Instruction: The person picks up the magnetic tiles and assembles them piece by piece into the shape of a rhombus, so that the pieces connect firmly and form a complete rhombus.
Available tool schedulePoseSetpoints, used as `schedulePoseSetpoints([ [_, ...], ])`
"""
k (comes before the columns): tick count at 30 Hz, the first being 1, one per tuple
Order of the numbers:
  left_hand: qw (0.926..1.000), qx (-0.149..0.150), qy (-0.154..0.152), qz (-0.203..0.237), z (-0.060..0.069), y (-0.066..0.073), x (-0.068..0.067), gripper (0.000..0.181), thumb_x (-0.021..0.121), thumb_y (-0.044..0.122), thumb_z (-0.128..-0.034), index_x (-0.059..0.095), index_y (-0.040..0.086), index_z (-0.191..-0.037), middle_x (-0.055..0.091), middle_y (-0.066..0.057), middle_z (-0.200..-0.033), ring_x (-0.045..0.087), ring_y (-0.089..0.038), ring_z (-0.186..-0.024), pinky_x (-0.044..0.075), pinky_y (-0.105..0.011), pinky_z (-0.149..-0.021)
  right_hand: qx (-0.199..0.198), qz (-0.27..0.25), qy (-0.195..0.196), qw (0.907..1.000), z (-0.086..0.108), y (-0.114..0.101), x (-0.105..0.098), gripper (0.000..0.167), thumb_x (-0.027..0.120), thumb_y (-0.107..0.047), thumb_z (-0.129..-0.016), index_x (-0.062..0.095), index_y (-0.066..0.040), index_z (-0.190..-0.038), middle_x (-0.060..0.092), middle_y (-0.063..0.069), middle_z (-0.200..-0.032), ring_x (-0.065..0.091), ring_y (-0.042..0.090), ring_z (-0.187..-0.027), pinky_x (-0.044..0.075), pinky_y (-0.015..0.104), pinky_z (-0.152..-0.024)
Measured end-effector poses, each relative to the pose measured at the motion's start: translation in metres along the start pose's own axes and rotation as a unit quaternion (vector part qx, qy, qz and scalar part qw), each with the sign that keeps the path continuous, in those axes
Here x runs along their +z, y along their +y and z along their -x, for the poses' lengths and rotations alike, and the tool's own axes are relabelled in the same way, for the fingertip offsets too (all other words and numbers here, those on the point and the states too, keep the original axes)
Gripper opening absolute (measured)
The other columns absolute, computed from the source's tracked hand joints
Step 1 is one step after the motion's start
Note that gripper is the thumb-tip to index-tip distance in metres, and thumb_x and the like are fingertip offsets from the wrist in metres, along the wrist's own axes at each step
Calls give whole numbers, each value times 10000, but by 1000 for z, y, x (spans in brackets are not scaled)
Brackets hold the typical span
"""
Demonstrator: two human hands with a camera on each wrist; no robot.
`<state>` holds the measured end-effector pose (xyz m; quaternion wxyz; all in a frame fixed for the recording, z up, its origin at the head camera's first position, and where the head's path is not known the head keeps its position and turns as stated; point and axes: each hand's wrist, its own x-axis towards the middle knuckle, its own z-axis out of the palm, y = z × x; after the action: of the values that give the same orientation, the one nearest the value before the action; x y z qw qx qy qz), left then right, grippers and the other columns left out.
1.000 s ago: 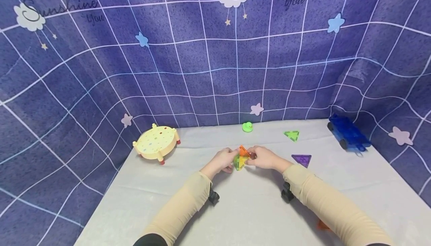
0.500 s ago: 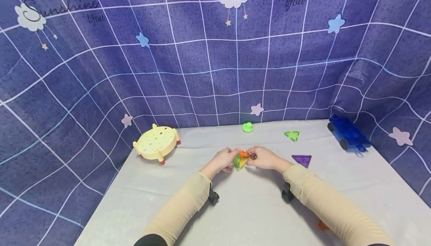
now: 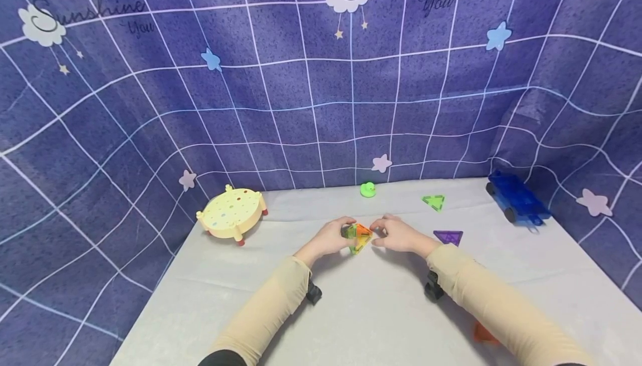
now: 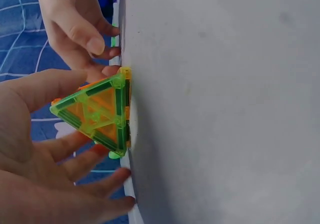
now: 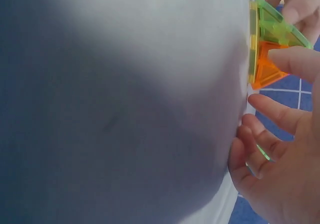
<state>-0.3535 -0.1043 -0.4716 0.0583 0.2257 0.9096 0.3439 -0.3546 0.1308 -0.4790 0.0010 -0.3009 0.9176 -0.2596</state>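
So this person's got a little tile pyramid point(image 4: 92, 115) going, see-through triangles in green, orange and yellow, about midway between the side edges of the desk point(image 3: 376, 310) and closer to the far edge. Can't tell if it's sitting right on the cloth or just above it. Left hand point(image 3: 328, 237) is cupped loosely around the green side, fingers spread; can't swear it's touching. Right hand point(image 3: 399, 235) is by the orange side, thumb and fingers apart, and it's not gripping anything.

Straight behind the pyramid, a green duck point(image 3: 368, 190) sits at the far edge. A green triangle point(image 3: 435, 203) lies to the right of it, with a purple triangle point(image 3: 448, 237) closer in. There's a yellow round stand point(image 3: 233, 213) in the far left corner, a blue toy car point(image 3: 519, 199) in the far right corner, and an orange piece point(image 3: 484, 333) peeking out by the right sleeve point(image 3: 506, 310).
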Motion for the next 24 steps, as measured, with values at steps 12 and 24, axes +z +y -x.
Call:
schedulePoseSetpoints([
  [12, 9979, 458, 3, -461, 0, -6, -2, 509, 810, 164, -801, 661, 54, -1276, 699, -68, -1150, 631, -203, -1022, 503, -354, -937, -108, 196, -85, 9997, 21, 11, -18, 400, 756, -181, -866, 684, 30, -1199, 622, 203, -1202, 548, 442, -1166, 387, 603, -1054],
  [24, 9991, -57, 348, -218, 28, -43, -34, 530, 858, 163, -747, 681, 50, -1234, 707, -60, -1094, 664, -262, -1006, 539, -402, -876, 139, 482, -239, 9985, 45, 32, -43, 437, 807, -150, -798, 684, 45, -1170, 634, 237, -1212, 569, 461, -1180, 412, 587, -1054],
])
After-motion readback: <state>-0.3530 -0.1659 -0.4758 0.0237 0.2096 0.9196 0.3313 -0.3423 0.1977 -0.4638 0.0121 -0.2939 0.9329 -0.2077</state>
